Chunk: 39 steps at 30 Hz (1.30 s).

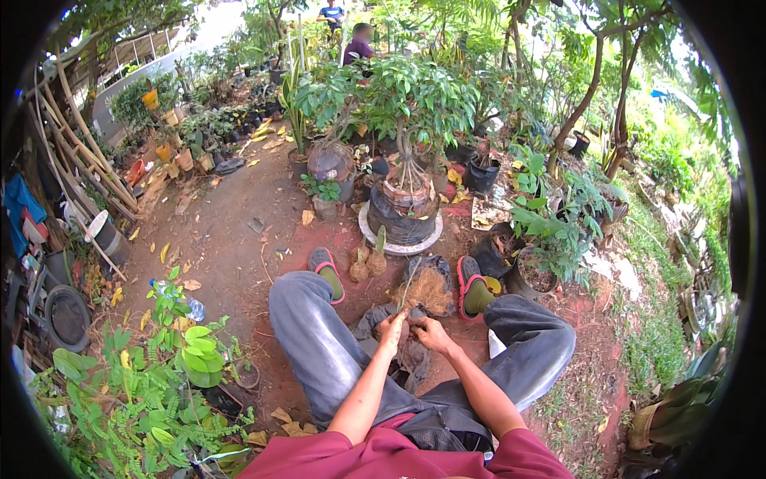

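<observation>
Between my knees, a small brown root ball (404,329) with a thin upright stem is held low over dark plastic sheeting (413,359). My left hand (390,330) closes round its left side, by the base of the stem. My right hand (433,334) presses curled fingers against the other side; whether a thread or fibre is pinched there is too small to see. Just beyond lies a loose heap of brown coconut fibre (431,289) on black plastic. Two fibre-wrapped balls with short green shoots, a left one (359,270) and a right one (377,261), stand near my left foot.
A potted tree in a black-wrapped pot (404,219) stands ahead on a pale round tray (369,231). Potted plants (533,273) crowd the right, leafy shrubs (171,383) the near left. Bamboo poles (88,144) lean at far left. A person in purple (358,51) is in the background.
</observation>
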Tool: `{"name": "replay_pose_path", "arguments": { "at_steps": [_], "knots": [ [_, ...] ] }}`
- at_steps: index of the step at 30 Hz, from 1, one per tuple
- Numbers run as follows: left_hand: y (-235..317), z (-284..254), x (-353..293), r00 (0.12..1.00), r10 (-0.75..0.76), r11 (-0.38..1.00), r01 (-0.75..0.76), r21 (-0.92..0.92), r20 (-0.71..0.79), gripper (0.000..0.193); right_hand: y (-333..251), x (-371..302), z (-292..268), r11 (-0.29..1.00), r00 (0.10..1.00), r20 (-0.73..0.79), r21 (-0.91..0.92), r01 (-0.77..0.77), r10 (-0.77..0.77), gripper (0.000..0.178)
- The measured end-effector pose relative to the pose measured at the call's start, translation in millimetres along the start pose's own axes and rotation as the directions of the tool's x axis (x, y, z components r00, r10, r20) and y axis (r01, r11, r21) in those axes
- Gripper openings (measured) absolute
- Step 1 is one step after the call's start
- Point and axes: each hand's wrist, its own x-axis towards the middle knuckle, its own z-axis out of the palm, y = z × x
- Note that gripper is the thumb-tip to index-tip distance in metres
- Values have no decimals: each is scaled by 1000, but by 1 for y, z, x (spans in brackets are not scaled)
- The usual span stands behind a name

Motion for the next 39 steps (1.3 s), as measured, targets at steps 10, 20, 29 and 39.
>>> {"name": "replay_pose_path", "arguments": {
  "at_steps": [10,20,29,39],
  "knots": [
    [-7,-1,10,991,116,974,-99,204,-73,38,-38,-9,-18,991,988,72,-11,-133,133,42],
    [-1,0,5,998,-43,989,50,-141,49,29,-34,-2,-14,990,978,-158,26,-136,138,27],
    [-8,0,15,987,-88,983,64,-172,-133,33,-38,2,-8,992,974,-185,28,-126,129,23],
    [-12,-5,23,961,-210,949,155,-274,-181,35,-42,3,-6,991,977,-170,3,-131,130,21]
  ]
}}
